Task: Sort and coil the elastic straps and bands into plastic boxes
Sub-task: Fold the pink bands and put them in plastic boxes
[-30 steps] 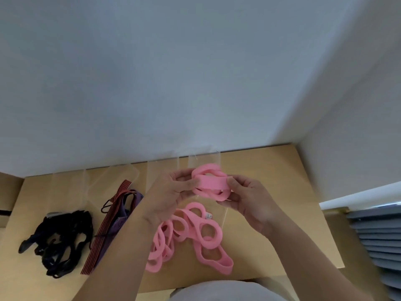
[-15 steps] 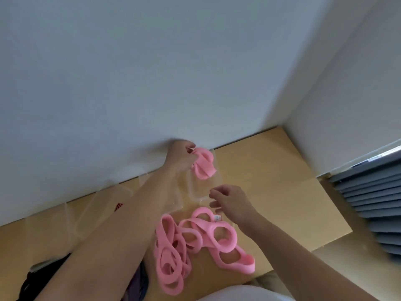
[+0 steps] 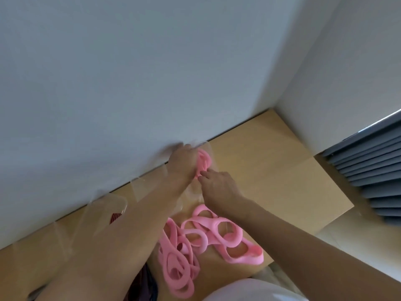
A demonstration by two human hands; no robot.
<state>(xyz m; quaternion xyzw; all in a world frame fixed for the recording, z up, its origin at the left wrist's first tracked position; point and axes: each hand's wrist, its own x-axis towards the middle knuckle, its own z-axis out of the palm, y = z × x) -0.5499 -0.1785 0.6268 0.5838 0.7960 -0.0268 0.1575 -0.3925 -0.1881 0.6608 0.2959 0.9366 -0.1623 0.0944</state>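
Over the table [image 3: 271,170], left hand [image 3: 182,162] and right hand [image 3: 219,187] reach out, fingers pinching a pink band [image 3: 205,160].

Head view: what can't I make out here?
Coiled pink band: mostly behind the left hand, blurred; how far into the clear box is unclear.
Right hand: fingertips blurred, pinching or only touching unknown.
Striped strap: only a scrap shows past the left forearm.
Dark straps: hidden by that forearm, cut by the bottom edge.

Wooden tabletop [image 3: 271,170]: clear plastic boxes [image 3: 112,203] at and left of grip; loose pink bands [image 3: 195,242] below grip.
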